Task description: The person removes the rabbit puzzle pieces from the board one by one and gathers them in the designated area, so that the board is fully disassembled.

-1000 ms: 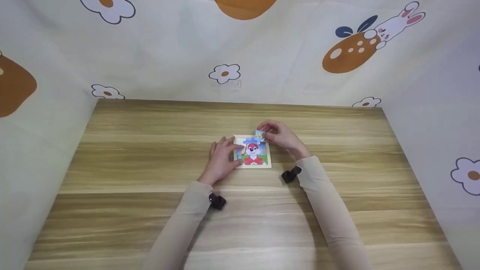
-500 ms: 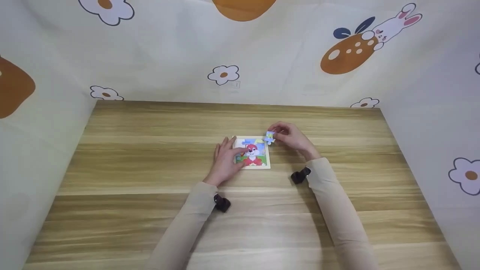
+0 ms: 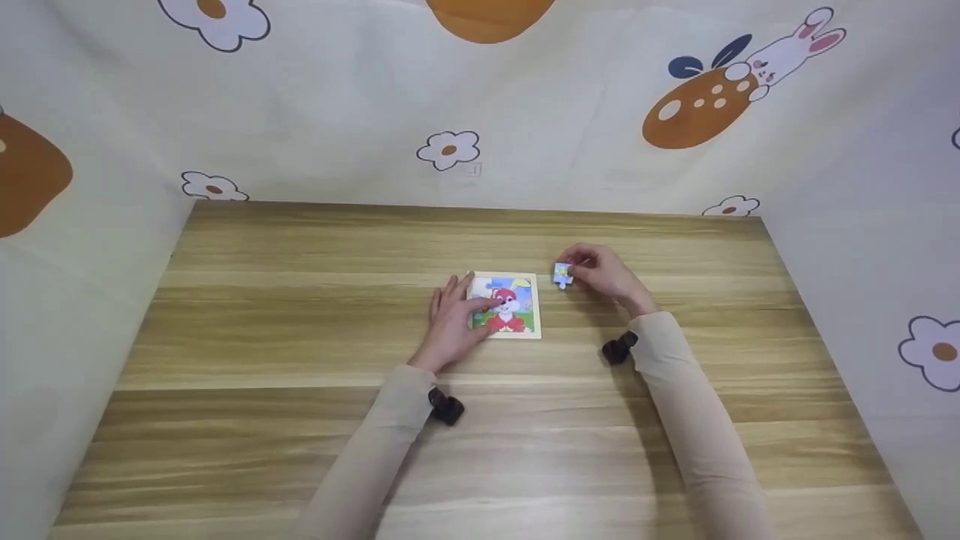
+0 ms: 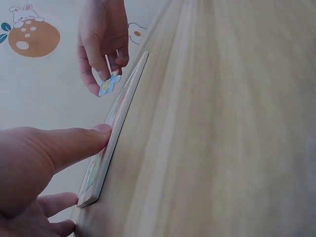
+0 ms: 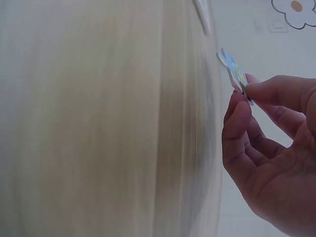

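Observation:
A small square jigsaw puzzle [image 3: 519, 319] with a red-and-white cartoon animal lies in a pale wooden frame [image 3: 538, 311] at mid-table. A light gap shows at its upper left. My left hand [image 3: 450, 319] rests over the puzzle's left side, fingers fairly straight. In the left wrist view its thumb [image 4: 81, 143] touches the puzzle's face, other fingertips right at the frame's edge. Just right of the frame, my right hand [image 3: 606, 276] pinches a blue puzzle piece [image 3: 562, 274] between thumb and fingers. In the right wrist view the piece [image 5: 234, 71] is tilted, its yellow pattern partly visible.
The wood-grain table [image 3: 300, 315] extends around the puzzle. Behind it and at both sides hang pale cloth walls [image 3: 337, 112] printed with flowers and a rabbit. Black wrist cameras [image 3: 447, 406] sit at both beige sleeves [image 3: 690, 405].
My right hand has lifted the blue piece off the puzzle's top right and carried it rightward, past the frame. My left hand has slid slightly right over the puzzle.

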A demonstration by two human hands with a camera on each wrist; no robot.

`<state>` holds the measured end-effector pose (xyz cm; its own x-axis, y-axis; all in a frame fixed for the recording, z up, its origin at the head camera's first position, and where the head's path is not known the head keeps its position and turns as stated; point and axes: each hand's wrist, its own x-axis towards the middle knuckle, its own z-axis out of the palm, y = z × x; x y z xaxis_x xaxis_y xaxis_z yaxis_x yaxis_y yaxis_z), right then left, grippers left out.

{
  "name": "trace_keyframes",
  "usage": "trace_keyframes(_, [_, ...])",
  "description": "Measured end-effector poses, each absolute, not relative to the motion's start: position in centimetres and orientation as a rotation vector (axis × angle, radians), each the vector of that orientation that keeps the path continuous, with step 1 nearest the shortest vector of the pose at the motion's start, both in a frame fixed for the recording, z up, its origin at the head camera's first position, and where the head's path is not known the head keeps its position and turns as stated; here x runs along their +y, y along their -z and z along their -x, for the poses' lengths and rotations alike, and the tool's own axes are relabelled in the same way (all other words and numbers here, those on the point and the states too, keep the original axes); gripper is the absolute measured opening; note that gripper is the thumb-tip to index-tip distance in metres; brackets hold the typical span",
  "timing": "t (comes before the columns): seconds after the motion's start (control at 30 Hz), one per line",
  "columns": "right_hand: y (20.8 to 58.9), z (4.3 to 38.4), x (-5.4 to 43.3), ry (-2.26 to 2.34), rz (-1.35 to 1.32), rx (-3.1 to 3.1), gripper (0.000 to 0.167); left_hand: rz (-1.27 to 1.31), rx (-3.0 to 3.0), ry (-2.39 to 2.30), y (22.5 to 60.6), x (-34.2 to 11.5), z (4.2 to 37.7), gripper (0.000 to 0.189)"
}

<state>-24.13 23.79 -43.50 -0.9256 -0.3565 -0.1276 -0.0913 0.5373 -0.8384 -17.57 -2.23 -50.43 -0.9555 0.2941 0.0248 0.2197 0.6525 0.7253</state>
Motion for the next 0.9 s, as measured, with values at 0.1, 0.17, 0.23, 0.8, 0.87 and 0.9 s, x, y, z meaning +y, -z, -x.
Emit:
trace_keyframes(0.1, [43.1,24.2,24.1,1.273,0.353,2.525,0.025,-0.434,2.772,-1.2,50.6,-2.2,17.6,0.038])
trace_keyframes(0.17, [43.1,24.3,24.3,1.253,0.35,2.536,0.025,-0.433,2.775,-1.191,50.6,-2.2,17.6,0.038])
trace_keyframes(0.23, [43.1,24.4,24.4,1.244,0.35,2.539,0.024,-0.429,2.779,-1.18,50.7,-2.2,17.6,0.038])
trace_keyframes(0.8, [47.4,27.0,27.0,1.286,0.291,2.531,0.022,-0.429,2.786,-1.167,50.8,-2.2,17.5,0.038])
trace_keyframes(0.87, [47.4,27.1,27.0,1.276,0.291,2.542,0.022,-0.43,2.787,-1.167,50.7,-2.2,17.5,0.038])
trace_keyframes(0.9, [47.5,27.1,27.0,1.268,0.292,2.549,0.022,-0.43,2.788,-1.169,50.7,-2.2,17.5,0.038])
